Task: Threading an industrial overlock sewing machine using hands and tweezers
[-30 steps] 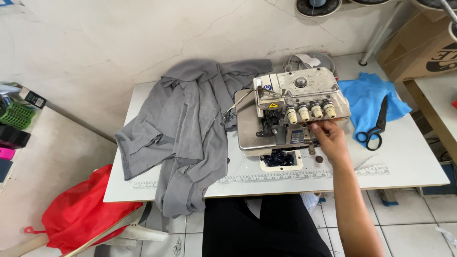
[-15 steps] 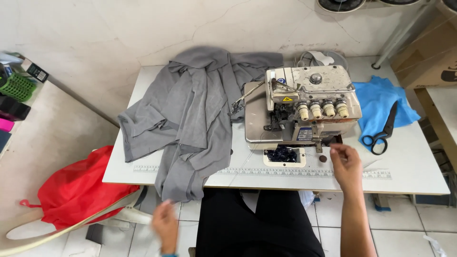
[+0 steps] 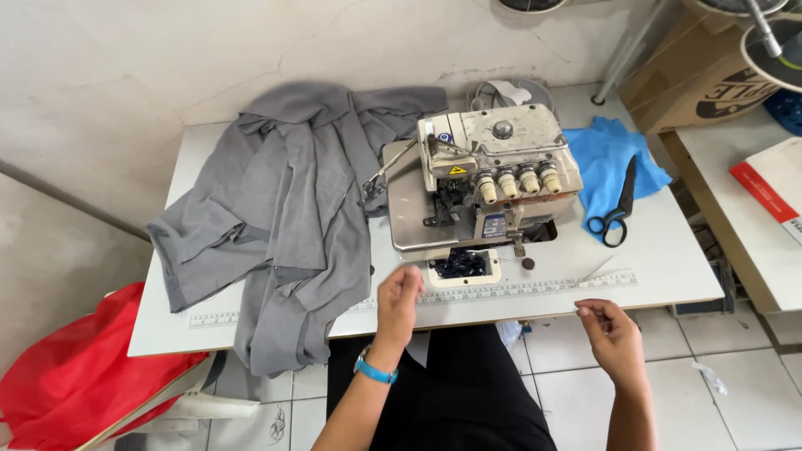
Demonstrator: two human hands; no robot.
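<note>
While the grey cloth [image 3: 284,217] sprawls over the surface's [image 3: 668,250] left edge, it may slide off. Sewing machine [image 3: 489,179] sits mid-surface; scissors [image 3: 614,209] far right. Left hand [image 3: 398,296] loosely curled, right hand [image 3: 614,330] pinched, perhaps on thread that could snap.

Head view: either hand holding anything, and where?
Cannot tell for sure. The right hand has fingertips pinched as if on a thin thread, but none is visible. The left hand hovers curled over the white table edge, holding nothing visible.
</note>
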